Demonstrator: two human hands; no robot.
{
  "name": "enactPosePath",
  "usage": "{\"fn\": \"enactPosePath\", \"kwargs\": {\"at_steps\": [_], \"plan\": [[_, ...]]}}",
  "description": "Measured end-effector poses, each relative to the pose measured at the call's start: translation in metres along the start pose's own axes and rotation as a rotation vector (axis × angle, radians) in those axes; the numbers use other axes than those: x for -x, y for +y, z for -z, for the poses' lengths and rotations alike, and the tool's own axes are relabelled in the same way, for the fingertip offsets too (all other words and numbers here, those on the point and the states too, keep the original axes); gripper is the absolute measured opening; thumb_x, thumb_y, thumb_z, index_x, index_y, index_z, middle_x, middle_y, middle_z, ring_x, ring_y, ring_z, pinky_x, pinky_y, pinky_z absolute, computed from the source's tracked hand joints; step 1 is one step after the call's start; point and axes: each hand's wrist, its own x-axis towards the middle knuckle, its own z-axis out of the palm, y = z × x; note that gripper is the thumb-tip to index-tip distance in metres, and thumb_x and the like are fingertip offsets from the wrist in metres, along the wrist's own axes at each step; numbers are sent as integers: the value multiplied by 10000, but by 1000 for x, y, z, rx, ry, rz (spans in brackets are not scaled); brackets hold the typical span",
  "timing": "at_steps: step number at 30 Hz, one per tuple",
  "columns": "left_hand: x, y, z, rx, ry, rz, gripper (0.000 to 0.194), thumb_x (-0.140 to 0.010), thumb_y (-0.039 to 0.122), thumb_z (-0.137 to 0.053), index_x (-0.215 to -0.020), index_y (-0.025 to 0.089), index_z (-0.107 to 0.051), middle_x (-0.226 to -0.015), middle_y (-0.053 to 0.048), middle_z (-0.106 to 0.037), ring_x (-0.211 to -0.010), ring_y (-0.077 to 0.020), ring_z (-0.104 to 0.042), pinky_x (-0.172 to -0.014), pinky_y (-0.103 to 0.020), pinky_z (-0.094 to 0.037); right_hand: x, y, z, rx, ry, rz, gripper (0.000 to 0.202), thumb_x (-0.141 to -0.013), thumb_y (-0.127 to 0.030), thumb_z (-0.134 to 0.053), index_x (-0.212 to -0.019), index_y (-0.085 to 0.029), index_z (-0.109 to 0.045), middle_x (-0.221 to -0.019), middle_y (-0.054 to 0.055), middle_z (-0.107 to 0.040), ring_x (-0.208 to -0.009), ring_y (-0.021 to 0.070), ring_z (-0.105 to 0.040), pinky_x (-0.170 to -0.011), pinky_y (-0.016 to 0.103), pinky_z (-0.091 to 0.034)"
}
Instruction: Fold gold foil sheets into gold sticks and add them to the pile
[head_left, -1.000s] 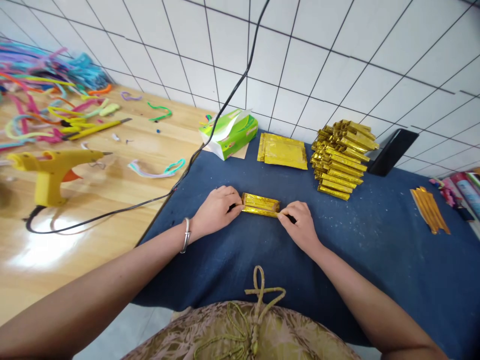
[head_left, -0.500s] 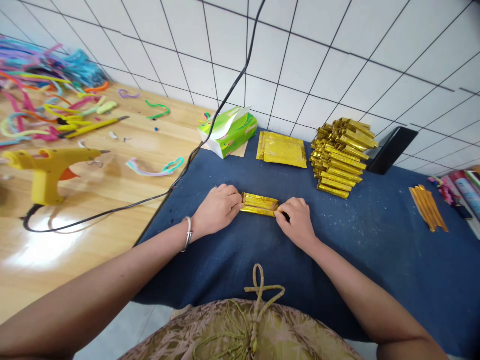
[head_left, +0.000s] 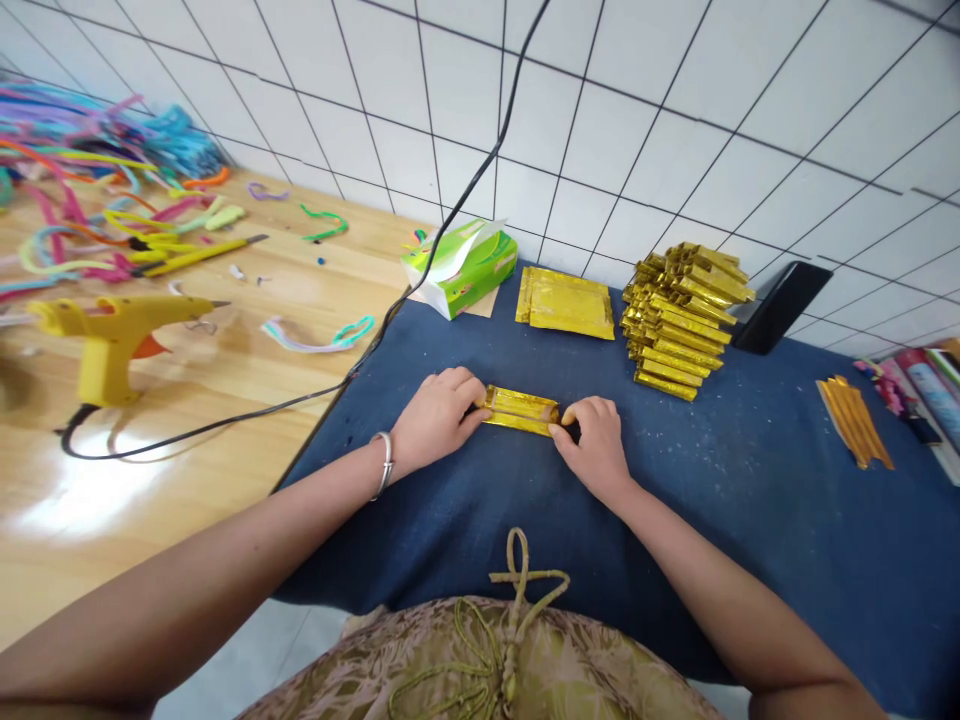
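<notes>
A folded strip of gold foil paper (head_left: 521, 410) lies in front of me on the dark blue cloth (head_left: 450, 510). My left hand (head_left: 444, 410), with a silver bangle at its wrist, grips the strip's left end between thumb and fingers. At the right end, my right hand (head_left: 596, 440) pinches the paper the same way. Beyond the strip lies a flat stack of gold foil sheets (head_left: 570, 302). Right of that stack rises a pile of folded gold strips (head_left: 679, 320).
A green tissue pack (head_left: 472, 270) and a leaning black phone (head_left: 784, 305) stand by the tiled wall. To the left are a yellow glue gun (head_left: 112, 335), its black cord (head_left: 480, 180) and colourful pipe cleaners (head_left: 97, 160). Folded orange-gold strips (head_left: 855, 422) lie at right.
The strip's folds look slightly more spread than before, with both hands still at its ends. The view has shifted a little, moving the table things slightly right at the left side.
</notes>
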Motion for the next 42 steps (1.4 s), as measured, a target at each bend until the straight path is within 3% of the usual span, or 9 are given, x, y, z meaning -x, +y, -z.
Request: {"fn": "enactPosePath", "kwargs": {"at_steps": [3, 6, 12, 19, 25, 30, 34, 39, 42], "plan": [[3, 2, 2, -44, -68, -218, 218, -905, 163, -402, -1019, 196, -585, -1064, -81, -578, -929, -196, -503, -793, -334, -385, 5, -3, 3, 68, -24, 144, 68, -864, -244, -537, -880, -214, -596, -940, 60, -597, -955, 233, -461, -812, 374, -341], [5, 6, 5, -80, -136, -356, 317, -918, 139, -388, -1188, 223, -530, -1156, -75, -574, -1038, -205, -496, -853, -342, -381, 8, -8, 7, 122, -101, 328, 228, -927, -190, -432, -1061, -256, -603, -1028, 48, -623, -958, 215, -475, -795, 368, -332], [13, 23, 9, -136, -153, -328, 322, -926, 155, -398, -1223, 191, -517, -1074, -86, -617, -1028, -206, -533, -876, -347, -382, 12, -15, 14, 155, -208, 455, 378, -940, -185, -410, -1295, -297, -476, -1174, 45, -614, -1067, 230, -469, -852, 407, -325], [36, 16, 14, -57, -160, -253, 472, -891, 80, -387, -1330, 247, -434, -1340, -52, -514, -1179, -197, -496, -867, -334, -355, 33, 2, 20, 108, -204, 407, 475, -900, -107, -427, -1327, -313, -450, -1283, -2, -574, -1180, 247, -440, -931, 450, -318], [40, -1, 17, 90, -196, -197, 587, -808, 10, -378, -1312, 297, -467, -1370, -21, -489, -1143, -139, -544, -852, -299, -341, 30, 23, 18, -40, -217, 313, 490, -839, -78, -479, -1205, -393, -562, -1228, -59, -609, -1126, 224, -490, -931, 464, -358], [32, -6, 13, 176, -151, -169, 440, -858, 102, -397, -1219, 298, -554, -1287, -13, -570, -1067, -133, -589, -846, -290, -380, 16, 29, 18, -198, -201, 260, 368, -807, -128, -527, -1041, -375, -664, -1081, -54, -686, -1016, 210, -541, -908, 457, -393], [20, -8, 5, 357, -38, -70, 256, -910, 239, -405, -1035, 247, -628, -1101, -8, -660, -997, -133, -607, -847, -271, -436, 5, 21, 20, -334, -148, 143, 236, -803, -180, -541, -927, -300, -702, -881, -17, -718, -849, 177, -587, -827, 366, -440], [-3, -10, 0, 473, 80, 98, 94, -835, 276, -548, -846, 194, -592, -830, -4, -618, -772, -131, -588, -714, -251, -462, -7, 16, 11, -358, -70, -61, 174, -796, -252, -576, -953, -253, -652, -776, -22, -677, -754, 163, -590, -772, 327, -435], [-13, -13, -2, 499, 83, 135, 88, -823, 280, -562, -824, 193, -575, -796, 8, -577, -715, -119, -569, -667, -242, -457, -14, 17, 4, -297, -67, -76, 182, -784, -279, -604, -960, -245, -634, -737, -22, -638, -709, 162, -556, -725, 314, -424]]}}
